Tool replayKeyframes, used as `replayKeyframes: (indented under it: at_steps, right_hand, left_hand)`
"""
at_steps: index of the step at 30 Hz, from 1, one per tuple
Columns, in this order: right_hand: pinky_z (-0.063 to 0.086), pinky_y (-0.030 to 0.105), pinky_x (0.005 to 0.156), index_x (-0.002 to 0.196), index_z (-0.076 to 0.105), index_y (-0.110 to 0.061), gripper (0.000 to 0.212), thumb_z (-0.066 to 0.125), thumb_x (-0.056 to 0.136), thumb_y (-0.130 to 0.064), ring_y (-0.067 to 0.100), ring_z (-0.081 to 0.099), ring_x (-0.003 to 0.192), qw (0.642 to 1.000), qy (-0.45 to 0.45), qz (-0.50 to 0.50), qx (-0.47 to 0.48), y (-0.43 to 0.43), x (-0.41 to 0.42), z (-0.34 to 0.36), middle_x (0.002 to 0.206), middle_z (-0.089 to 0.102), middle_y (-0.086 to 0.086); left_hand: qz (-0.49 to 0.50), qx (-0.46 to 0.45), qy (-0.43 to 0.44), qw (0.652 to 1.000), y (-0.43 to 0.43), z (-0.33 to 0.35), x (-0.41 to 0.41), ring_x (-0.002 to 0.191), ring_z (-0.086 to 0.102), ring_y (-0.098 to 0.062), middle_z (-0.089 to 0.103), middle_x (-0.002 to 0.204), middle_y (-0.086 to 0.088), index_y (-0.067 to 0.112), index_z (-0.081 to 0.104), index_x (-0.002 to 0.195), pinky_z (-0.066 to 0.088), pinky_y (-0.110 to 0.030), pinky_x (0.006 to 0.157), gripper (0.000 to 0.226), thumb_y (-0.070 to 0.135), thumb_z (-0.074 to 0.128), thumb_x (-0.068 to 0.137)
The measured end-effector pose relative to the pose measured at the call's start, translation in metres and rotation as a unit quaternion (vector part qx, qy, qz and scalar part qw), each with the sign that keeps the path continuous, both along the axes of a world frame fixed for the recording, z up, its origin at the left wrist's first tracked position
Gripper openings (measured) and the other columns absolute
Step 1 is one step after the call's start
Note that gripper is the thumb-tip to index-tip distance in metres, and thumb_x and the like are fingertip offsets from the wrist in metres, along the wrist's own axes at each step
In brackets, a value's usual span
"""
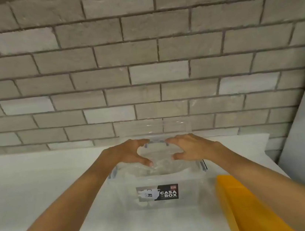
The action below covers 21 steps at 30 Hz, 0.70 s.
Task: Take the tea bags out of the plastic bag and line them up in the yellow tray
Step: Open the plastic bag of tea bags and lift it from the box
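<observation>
Yellow tray [253,208] lay nearest, at lower right on the white worktop [41,188], just beside a clear storage box [161,215] and partly under the right forearm; nothing could be seen in the part that showed. Box carried a dark label [158,193] reading CASA BOX on its near wall. Crumpled clear plastic bag [160,167] sat in the open top of the box; tea bags could not be made out through the blur. Left grip [131,153] and right grip [190,147] were held side by side over the box top, each arched wide, fingertips at the far rim, thumbs down at the bag. Whether either grip actually held the plastic could not be told. Clear lid [176,126] stood up behind the far rim. Grey brick wall [140,58] behind.
</observation>
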State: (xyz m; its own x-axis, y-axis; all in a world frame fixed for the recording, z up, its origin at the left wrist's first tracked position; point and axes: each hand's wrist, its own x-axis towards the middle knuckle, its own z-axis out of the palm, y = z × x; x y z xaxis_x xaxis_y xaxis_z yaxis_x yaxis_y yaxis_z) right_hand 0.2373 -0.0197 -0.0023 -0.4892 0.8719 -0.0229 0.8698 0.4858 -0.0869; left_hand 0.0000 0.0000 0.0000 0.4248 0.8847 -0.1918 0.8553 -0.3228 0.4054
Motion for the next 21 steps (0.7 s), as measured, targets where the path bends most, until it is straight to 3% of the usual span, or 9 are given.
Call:
replayKeyframes:
  at_steps: [3,5,8,12,15,18,21]
  right_hand:
    - [0.044,0.044,0.099,0.147,0.023,-0.033,0.079,0.062,0.082,-0.053,0.03,0.046,0.124,0.996,0.003,-0.046,-0.079,0.004,-0.001,-0.012,0.143,0.042,0.008]
    - [0.052,0.05,0.087,0.142,0.021,-0.042,0.089,0.067,0.069,-0.059,0.032,0.049,0.118,0.989,0.01,-0.074,-0.125,0.006,-0.003,-0.022,0.141,0.042,0.005]
    - [0.057,0.049,0.076,0.137,0.025,-0.047,0.086,0.075,0.066,-0.046,0.033,0.054,0.106,0.987,0.005,-0.088,-0.131,0.012,0.0,-0.034,0.13,0.047,0.005]
    - [0.057,0.049,0.071,0.134,0.042,-0.034,0.068,0.073,0.076,-0.016,0.034,0.055,0.1,0.99,0.02,-0.087,-0.111,0.007,-0.002,-0.033,0.119,0.048,0.007]
    - [0.058,0.049,0.067,0.124,0.056,-0.03,0.055,0.068,0.076,-0.006,0.038,0.059,0.092,0.99,0.043,-0.098,-0.092,0.007,0.002,-0.029,0.117,0.054,0.011]
    - [0.055,0.042,0.082,0.126,0.06,-0.017,0.048,0.064,0.08,-0.003,0.034,0.061,0.096,0.99,0.079,-0.097,-0.063,0.004,0.007,-0.021,0.116,0.056,0.013]
    - [0.052,0.033,0.086,0.125,0.061,-0.009,0.042,0.064,0.083,-0.001,0.027,0.062,0.098,0.988,0.118,-0.096,-0.039,0.001,0.011,-0.009,0.113,0.063,0.014]
  left_hand:
    - [0.012,-0.064,0.042,0.997,0.001,-0.008,-0.002,0.138,0.034,-0.016,0.034,0.152,0.006,0.033,0.023,0.149,0.029,-0.031,0.111,0.105,0.052,0.081,0.065]
    - [0.013,-0.075,0.061,0.995,0.005,-0.016,-0.003,0.137,0.034,-0.015,0.034,0.152,0.008,0.035,0.023,0.149,0.029,-0.029,0.11,0.103,0.05,0.082,0.066]
    - [0.002,-0.065,0.076,0.995,0.005,-0.023,-0.001,0.131,0.042,-0.015,0.042,0.145,0.009,0.034,0.031,0.147,0.036,-0.028,0.105,0.091,0.04,0.08,0.071]
    - [-0.002,-0.035,0.039,0.999,0.003,-0.033,-0.001,0.108,0.056,-0.015,0.06,0.12,0.007,0.029,0.049,0.134,0.048,-0.026,0.087,0.073,0.033,0.081,0.069]
    - [0.003,0.007,0.056,0.998,0.003,-0.029,0.0,0.094,0.054,-0.015,0.057,0.102,0.006,0.026,0.051,0.131,0.044,-0.027,0.074,0.075,0.041,0.082,0.065]
    - [0.023,0.031,0.065,0.997,0.005,-0.025,0.0,0.099,0.056,-0.019,0.06,0.104,0.003,0.026,0.052,0.133,0.047,-0.032,0.082,0.086,0.05,0.084,0.057]
    - [0.045,0.055,0.04,0.997,0.006,-0.018,0.004,0.094,0.058,-0.022,0.062,0.107,-0.001,0.021,0.058,0.126,0.045,-0.028,0.07,0.077,0.045,0.085,0.058]
